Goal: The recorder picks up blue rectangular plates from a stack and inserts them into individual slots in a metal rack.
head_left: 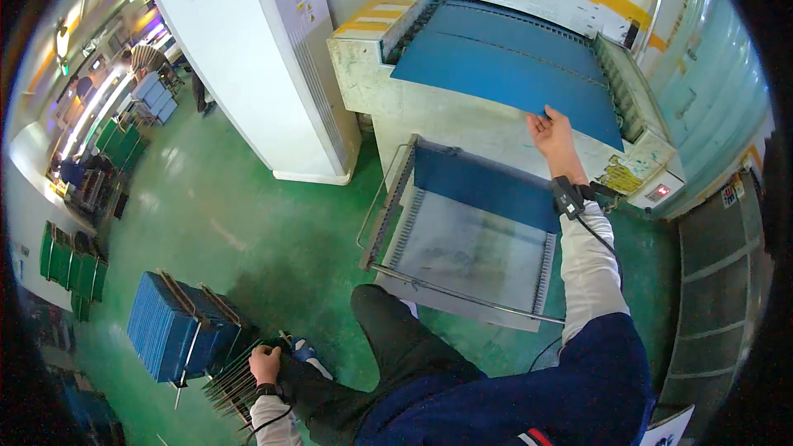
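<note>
My right hand [552, 137] reaches forward to the front edge of a large flat blue panel [496, 54], and its fingers are closed at that edge. The panel lies across the toothed conveyor of a pale machine [462, 120]. Low on the left, my left hand [266, 365] is curled beside my knee, above a slotted metal rack [231, 384]; what it grips, if anything, is hidden. Between my legs and the machine stands a slotted rack [388, 206] with a front bar, and another blue panel [487, 186] sits in its far part.
A stack of blue panels [178, 326] in a wire frame stands at my left. A tall white cabinet [256, 58] rises left of the machine. Clear plastic curtains [702, 83] and a dark framed screen [714, 281] are on the right. Other people work far left.
</note>
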Demonstrator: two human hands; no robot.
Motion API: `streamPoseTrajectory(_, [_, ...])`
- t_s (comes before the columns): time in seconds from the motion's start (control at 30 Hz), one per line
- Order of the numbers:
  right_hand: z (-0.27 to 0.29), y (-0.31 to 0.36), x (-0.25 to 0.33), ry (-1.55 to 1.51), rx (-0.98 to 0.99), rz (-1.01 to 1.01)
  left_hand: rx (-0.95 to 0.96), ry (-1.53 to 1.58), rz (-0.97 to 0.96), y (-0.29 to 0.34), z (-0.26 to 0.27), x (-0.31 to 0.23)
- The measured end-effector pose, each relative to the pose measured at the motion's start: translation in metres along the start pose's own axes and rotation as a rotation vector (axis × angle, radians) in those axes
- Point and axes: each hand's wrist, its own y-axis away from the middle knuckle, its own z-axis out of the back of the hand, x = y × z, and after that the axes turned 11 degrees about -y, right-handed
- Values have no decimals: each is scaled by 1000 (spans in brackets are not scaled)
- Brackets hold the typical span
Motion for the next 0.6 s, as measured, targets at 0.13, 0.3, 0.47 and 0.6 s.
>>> streamPoseTrajectory(0.13, [2,-8,3,31,-12,15,12,20,-4,-2,-5,3])
streamPoseTrajectory(0.3, [2,-10,5,42,-25,-16,-6,-8,-17,-2,-7,6])
streamPoseTrajectory(0.47, [-3,-6,7,51,-58,-56,-3,-2,10,-2,-6,4])
streamPoseTrajectory(0.6, [-2,-6,6,89,-38,-48,-30,15,-16,0,-2,0])
